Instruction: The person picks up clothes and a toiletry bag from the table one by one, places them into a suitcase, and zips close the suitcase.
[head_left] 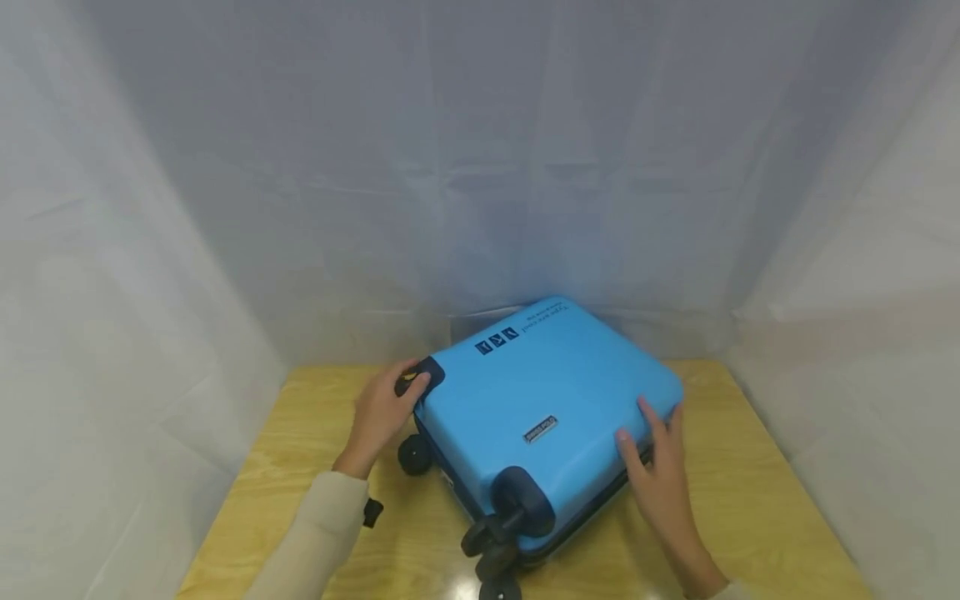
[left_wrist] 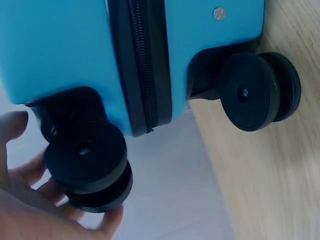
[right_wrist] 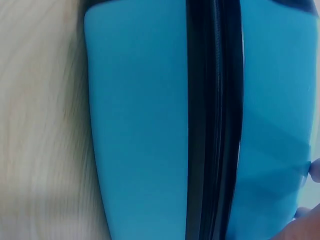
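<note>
**Two-hand hold on the flat suitcase: keep both contacts solid**

Left hand (head_left: 386, 408): fingers curled round the upper twin wheel (left_wrist: 87, 167) at the case's near-left corner, thumb up on the dark corner cap. Left wrist view confirms it, with fingertips (left_wrist: 107, 222) under the wheel pair. That's a grip on a part that swivels, so my read is any pull there will be sloppy; load the corner cap rather than the wheel.

Right hand (head_left: 660, 471): fingers straight and spread, lying flat on the lid near the right edge, fingertips over the shell. Not wrapped round anything. Right wrist view shows only the side wall and zipper seam (right_wrist: 212, 120), blurred.

Blue suitcase (head_left: 540, 392) lies flat on the wooden table (head_left: 750, 500), roughly centre, turned at an angle, wheel end toward the person. Lower wheel (left_wrist: 257, 90) touches the tabletop.

Judgement: smooth shell under a flat palm slips easily. Press down, don't drag. If it must turn, move both hands together and keep the near wheels (head_left: 495, 542) off the table edge.

White curtain (head_left: 225, 208) all round.
</note>
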